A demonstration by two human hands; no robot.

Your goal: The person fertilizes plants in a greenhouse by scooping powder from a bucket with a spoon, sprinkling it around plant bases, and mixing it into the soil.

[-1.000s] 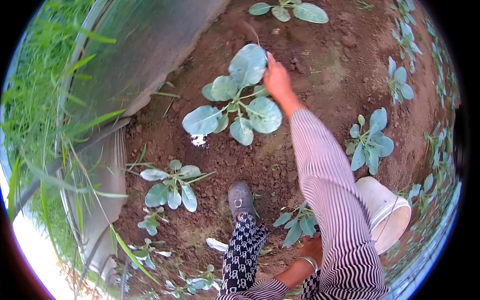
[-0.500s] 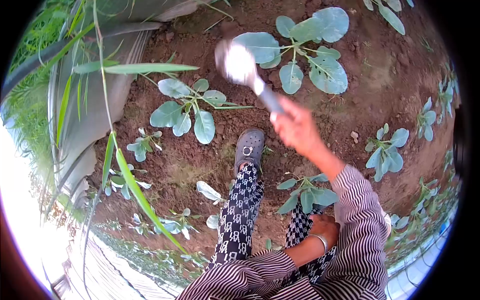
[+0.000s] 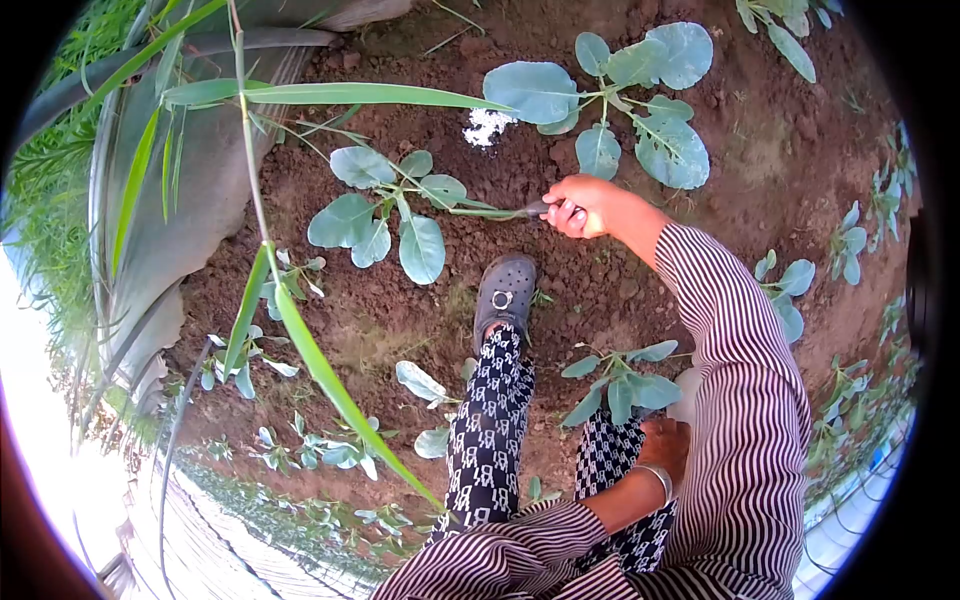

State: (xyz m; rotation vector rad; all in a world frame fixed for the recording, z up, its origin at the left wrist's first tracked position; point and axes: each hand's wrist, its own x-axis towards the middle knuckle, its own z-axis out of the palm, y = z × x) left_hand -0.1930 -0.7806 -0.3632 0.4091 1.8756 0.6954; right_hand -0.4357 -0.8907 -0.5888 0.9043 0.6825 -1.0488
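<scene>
My right hand (image 3: pixel 580 207) is closed on the grey handle of a spoon (image 3: pixel 534 210), low over the soil. The spoon's bowl is hard to make out. A small heap of white granules (image 3: pixel 488 127) lies on the soil, up and left of that hand. On either side grow a broad-leaved seedling (image 3: pixel 398 205) and a larger leafy plant (image 3: pixel 610 95) with holes in some leaves. My left hand (image 3: pixel 665 450), with a metal bangle at the wrist, is curled by my right knee. A pale thing (image 3: pixel 686 395) shows just above it, partly behind the sleeve; what the fingers hold is hidden.
My left foot in a grey clog (image 3: pixel 505 295) stands on brown soil between the plants. Another seedling (image 3: pixel 622 385) grows close to my right knee. Long grass blades (image 3: pixel 320 355) hang across the left side. Grey sheeting (image 3: pixel 200 190) borders the bed, with more seedlings around.
My right hand has come down and toward me with the spoon, which held a bright white load before. White granules now lie on the soil. My left hand stays by the knee.
</scene>
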